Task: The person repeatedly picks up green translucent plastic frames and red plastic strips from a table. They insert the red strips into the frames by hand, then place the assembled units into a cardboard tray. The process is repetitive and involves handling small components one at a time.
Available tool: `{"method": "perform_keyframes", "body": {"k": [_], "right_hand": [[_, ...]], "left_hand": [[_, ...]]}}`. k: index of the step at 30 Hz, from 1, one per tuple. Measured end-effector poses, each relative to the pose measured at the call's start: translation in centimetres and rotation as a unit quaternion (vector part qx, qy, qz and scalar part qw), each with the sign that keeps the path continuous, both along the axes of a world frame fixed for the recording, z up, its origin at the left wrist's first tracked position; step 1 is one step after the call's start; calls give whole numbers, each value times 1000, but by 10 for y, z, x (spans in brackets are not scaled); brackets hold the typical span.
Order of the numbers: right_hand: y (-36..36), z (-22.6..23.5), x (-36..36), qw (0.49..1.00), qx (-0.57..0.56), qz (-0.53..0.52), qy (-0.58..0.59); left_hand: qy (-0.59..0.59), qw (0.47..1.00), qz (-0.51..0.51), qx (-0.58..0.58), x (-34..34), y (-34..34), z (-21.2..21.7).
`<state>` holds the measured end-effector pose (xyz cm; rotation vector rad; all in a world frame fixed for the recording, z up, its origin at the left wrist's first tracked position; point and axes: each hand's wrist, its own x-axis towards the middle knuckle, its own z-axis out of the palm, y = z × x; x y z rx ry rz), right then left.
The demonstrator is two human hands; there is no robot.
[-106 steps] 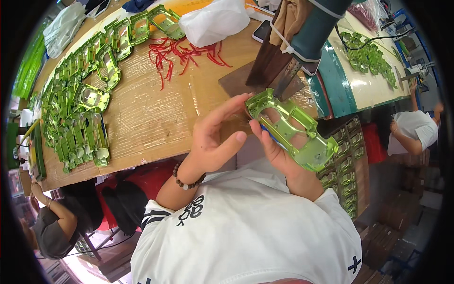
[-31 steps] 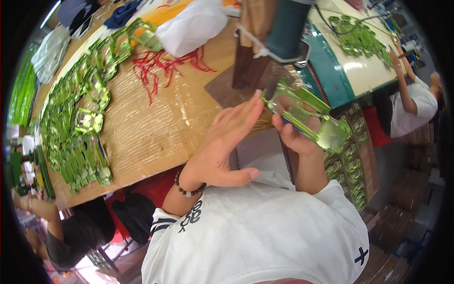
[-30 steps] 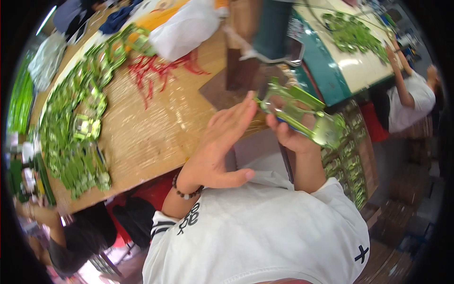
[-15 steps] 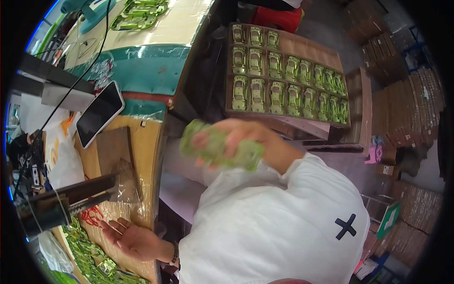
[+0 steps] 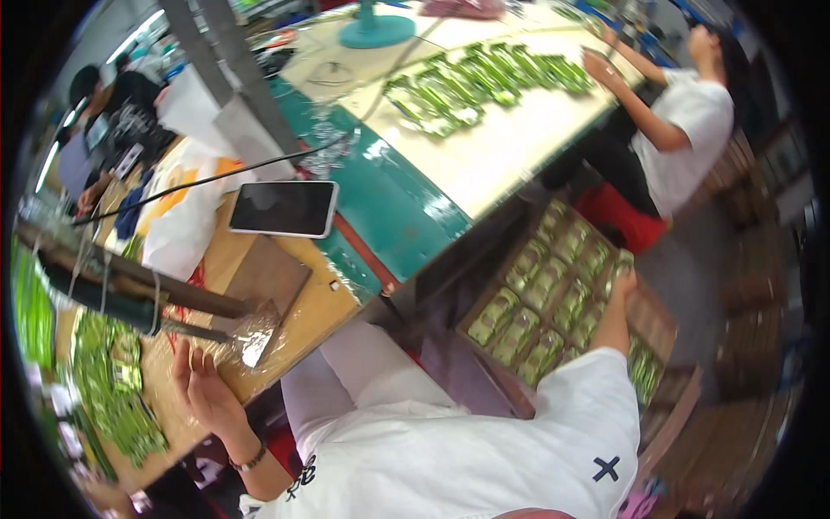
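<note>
My right hand (image 5: 624, 284) reaches out over the brown compartment tray (image 5: 653, 320) at the right. Its fingers are closed on a green toy car body shell (image 5: 622, 259), held at the tray's far side; the grip is partly blurred. Rows of similar green car shells (image 5: 510, 337) fill many of the tray's compartments. My left hand (image 5: 209, 400) hovers by the wooden bench (image 5: 298, 342) with fingers stretched and nothing in them. To its left lies a heap of green car shells (image 5: 112, 394) on the bench.
A dark metal arm (image 5: 164, 294) juts over the bench. Behind it lie a phone (image 5: 284, 208) and a brown board (image 5: 268, 272). Green shells (image 5: 484, 82) line the far table, where a co-worker (image 5: 683, 130) sits. A black cable (image 5: 216, 177) crosses the view.
My right hand has carried the green shell from in front of my body out to the tray. The view has swung, bringing the co-worker and far table into sight. My left hand stays open.
</note>
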<state>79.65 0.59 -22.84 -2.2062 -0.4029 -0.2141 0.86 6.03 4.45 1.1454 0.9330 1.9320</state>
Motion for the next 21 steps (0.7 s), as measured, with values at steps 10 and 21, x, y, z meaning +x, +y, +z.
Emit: {"method": "perform_keyframes", "body": {"k": [10,21], "right_hand": [[29,70,-120,936,-42,36,-348],[32,262,-604,442,315,819,-189]], "left_hand": [[-63,996,62,-26,9,-19,10],[614,518,527,-278,-169,-57,29]]}}
